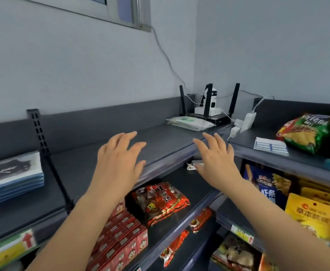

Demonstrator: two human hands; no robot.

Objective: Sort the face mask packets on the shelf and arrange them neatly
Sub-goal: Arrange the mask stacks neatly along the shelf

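Head view: left hand (119,159) and right hand (217,157) raised over top shelf (93,165), fingers (130,136) spread, holding nothing. White-and-green face mask packets (189,123) stacked at shelf's far end beyond both hands, nearer right fingertips, touching neither, just in front of router (209,114). Black-and-white packet stack (11,175) well left of left hand. Blue-striped mask stack (270,145) on adjoining right shelf, beside green snack bag (307,132).
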